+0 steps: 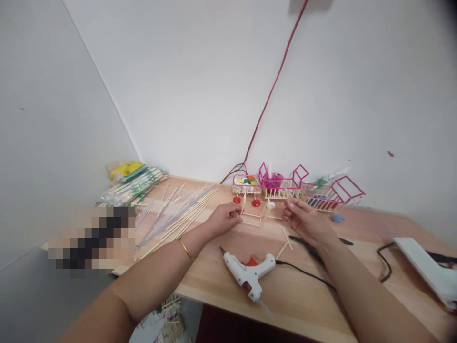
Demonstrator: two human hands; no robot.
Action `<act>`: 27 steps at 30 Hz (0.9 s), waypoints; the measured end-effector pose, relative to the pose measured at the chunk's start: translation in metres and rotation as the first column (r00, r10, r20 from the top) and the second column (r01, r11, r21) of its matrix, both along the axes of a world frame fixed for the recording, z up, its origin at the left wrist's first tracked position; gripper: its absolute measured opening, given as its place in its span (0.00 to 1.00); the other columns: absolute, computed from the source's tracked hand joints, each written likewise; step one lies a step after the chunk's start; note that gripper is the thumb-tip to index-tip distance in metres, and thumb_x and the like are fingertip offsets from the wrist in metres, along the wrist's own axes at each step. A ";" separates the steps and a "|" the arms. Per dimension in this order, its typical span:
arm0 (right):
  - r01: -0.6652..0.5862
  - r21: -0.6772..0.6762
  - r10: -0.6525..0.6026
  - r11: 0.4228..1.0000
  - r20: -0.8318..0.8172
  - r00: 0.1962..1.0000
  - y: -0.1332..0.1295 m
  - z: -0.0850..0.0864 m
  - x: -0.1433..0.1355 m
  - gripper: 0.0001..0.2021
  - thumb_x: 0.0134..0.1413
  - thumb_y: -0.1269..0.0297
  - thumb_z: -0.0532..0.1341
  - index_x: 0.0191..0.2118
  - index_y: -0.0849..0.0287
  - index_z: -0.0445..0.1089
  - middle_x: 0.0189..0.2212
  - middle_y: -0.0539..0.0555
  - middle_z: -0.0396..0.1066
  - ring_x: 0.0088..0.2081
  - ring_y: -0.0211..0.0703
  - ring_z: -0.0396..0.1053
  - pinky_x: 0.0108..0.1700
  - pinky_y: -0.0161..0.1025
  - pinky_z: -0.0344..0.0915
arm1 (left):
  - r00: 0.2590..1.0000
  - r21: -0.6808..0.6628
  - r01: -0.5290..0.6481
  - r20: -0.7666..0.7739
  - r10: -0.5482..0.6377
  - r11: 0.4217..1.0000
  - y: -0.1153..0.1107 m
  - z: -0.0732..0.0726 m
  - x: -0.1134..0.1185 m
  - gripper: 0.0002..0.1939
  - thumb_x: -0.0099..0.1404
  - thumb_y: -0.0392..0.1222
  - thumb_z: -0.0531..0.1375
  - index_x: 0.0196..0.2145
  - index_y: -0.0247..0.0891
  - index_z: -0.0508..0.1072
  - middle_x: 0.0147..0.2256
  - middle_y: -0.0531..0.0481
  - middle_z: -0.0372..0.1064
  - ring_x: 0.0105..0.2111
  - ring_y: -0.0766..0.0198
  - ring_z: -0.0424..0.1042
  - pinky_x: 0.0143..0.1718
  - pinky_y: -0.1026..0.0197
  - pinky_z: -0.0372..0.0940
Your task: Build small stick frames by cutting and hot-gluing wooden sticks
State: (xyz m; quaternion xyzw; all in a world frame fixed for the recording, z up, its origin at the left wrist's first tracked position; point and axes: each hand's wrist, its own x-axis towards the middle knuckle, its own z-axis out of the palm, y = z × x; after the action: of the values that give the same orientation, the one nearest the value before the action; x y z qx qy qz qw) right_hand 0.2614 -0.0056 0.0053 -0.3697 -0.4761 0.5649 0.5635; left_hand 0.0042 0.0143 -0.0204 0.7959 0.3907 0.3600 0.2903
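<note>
Because the pieces are so slender, they call for light fingertip pressure rather than a firm squeeze. The left hand (pixel 224 220) is closed to a narrow pinch and seems to hold a short pale wooden stick (pixel 243 206), roughly upright, beside an open, flat frame of thin pale wooden sticks (pixel 260 219) on the wood-grained bench (pixel 200 278). The right hand (pixel 307 223), also narrow, appears to pinch a small light-coloured stick (pixel 288 195) just above the bench, right of the frame; whether its tip carries glue cannot be told. Good handling here would keep the left fingers low and steady, grip the right stick near one end so that its other end stays visible, and bring any joint together squarely, without dragging the frame. Skin is best kept off fresh glue and off the metal nozzle of the white glue gun with a red trigger (pixel 250 275), which lies on its side at the near edge, nozzle towards the left forearm.

Both forearms reach in from the near side and converge towards the middle. The left one slants far and right, a thin gold bracelet (pixel 184 248) at its wrist; the right one slants far and left, above the thin black cord (pixel 307 271), its wrist bent slightly and fingertips turned inward.
</note>
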 end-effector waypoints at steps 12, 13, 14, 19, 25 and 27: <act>0.081 -0.006 -0.081 0.997 -0.084 0.993 0.005 0.003 0.007 0.09 0.43 0.59 0.67 0.30 0.53 0.68 0.27 0.46 0.61 0.25 0.30 0.57 0.27 0.31 0.61 | 0.997 -0.153 -0.065 0.037 0.071 0.986 0.002 0.000 -0.009 0.09 0.53 0.36 0.59 0.34 0.33 0.73 0.27 0.51 0.71 0.27 0.69 0.68 0.30 0.67 0.62; 0.098 -0.002 -0.098 0.995 -0.078 0.992 0.006 0.003 0.008 0.09 0.43 0.58 0.67 0.30 0.53 0.68 0.27 0.46 0.61 0.24 0.31 0.57 0.26 0.32 0.61 | 0.995 -0.132 -0.084 0.034 0.090 0.988 0.002 0.000 -0.009 0.09 0.53 0.36 0.59 0.34 0.33 0.73 0.27 0.52 0.71 0.27 0.69 0.67 0.29 0.68 0.62; 0.116 0.001 -0.115 0.993 -0.068 0.991 0.008 0.002 0.008 0.09 0.43 0.57 0.66 0.30 0.53 0.68 0.26 0.46 0.61 0.24 0.32 0.57 0.26 0.33 0.61 | 0.993 -0.111 -0.105 0.034 0.109 0.988 0.002 0.001 -0.009 0.08 0.53 0.36 0.59 0.33 0.34 0.73 0.27 0.52 0.71 0.26 0.69 0.67 0.29 0.68 0.61; 0.220 0.045 -0.220 0.974 -0.007 0.975 0.013 -0.008 0.002 0.09 0.47 0.54 0.63 0.31 0.53 0.68 0.26 0.48 0.58 0.25 0.34 0.58 0.27 0.33 0.61 | 0.980 -0.096 -0.194 0.036 0.198 0.976 0.004 0.004 -0.010 0.08 0.54 0.40 0.59 0.31 0.33 0.74 0.23 0.53 0.69 0.23 0.71 0.64 0.26 0.68 0.59; 0.236 0.087 -0.239 0.968 0.026 0.971 0.011 -0.005 -0.006 0.10 0.50 0.52 0.60 0.31 0.53 0.65 0.25 0.48 0.57 0.25 0.35 0.57 0.27 0.34 0.61 | 0.961 -0.041 -0.275 0.004 0.276 0.960 0.006 0.001 -0.015 0.10 0.57 0.45 0.58 0.30 0.36 0.74 0.24 0.53 0.69 0.23 0.69 0.63 0.25 0.68 0.57; 0.238 0.075 -0.239 0.968 0.011 0.971 0.010 -0.002 -0.008 0.11 0.50 0.52 0.60 0.31 0.53 0.65 0.25 0.48 0.56 0.25 0.35 0.56 0.26 0.34 0.60 | 0.953 -0.015 -0.303 0.003 0.304 0.953 0.005 0.000 -0.015 0.10 0.57 0.45 0.57 0.30 0.36 0.74 0.25 0.52 0.70 0.25 0.68 0.65 0.27 0.67 0.58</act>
State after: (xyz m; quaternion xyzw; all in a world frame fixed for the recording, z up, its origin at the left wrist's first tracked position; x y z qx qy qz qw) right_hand 0.2537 0.0041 0.0037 -0.4090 -0.4545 0.4714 0.6356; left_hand -0.0113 0.0196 -0.0200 0.7235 0.5101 0.3995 0.2382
